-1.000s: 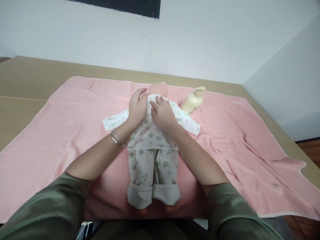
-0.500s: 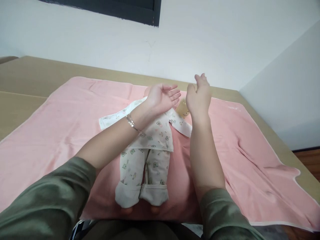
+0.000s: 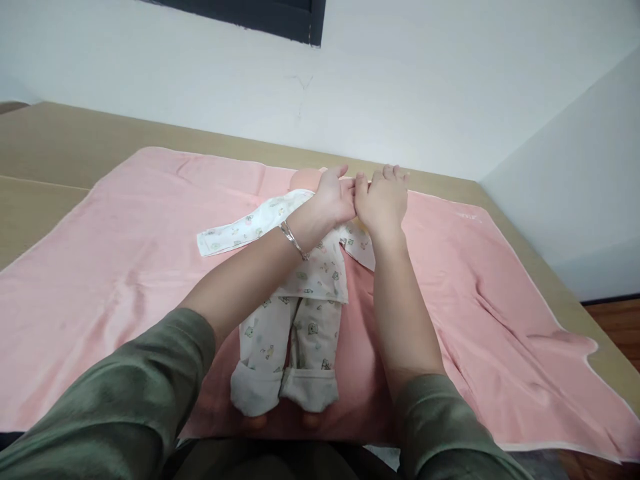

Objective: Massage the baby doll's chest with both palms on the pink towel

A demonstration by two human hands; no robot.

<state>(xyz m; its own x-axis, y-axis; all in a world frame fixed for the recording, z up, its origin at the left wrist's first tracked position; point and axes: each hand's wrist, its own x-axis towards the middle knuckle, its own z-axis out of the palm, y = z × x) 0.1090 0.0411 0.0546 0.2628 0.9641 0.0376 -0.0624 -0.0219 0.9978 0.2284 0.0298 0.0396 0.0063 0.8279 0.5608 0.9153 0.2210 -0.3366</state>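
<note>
A baby doll in a white printed top (image 3: 327, 270) and matching trousers (image 3: 313, 333) with turned-up cuffs lies on its back, feet toward me. My left hand (image 3: 336, 195) is above the doll's upper body, palm turned up and fingers stretched out, with nothing in it. At its fingertips my right hand (image 3: 384, 200) hovers, back of the hand showing and fingers apart. The two hands meet or nearly meet; I cannot tell if they touch. Most of the doll's head (image 3: 305, 179) is hidden behind my left hand. Behind my right hand a yellowish object (image 3: 360, 225) shows only in part.
A pink blanket (image 3: 145, 220) with pale edging is spread under the doll across a wooden table (image 3: 75, 137). The white wall (image 3: 400, 87) rises behind the table's far edge, with a dark frame (image 3: 280, 17) up on it.
My right hand has come lower and to the left, toward my left hand, turning more palm down. It now covers most of the yellowish object. My left hand has shifted slightly.
</note>
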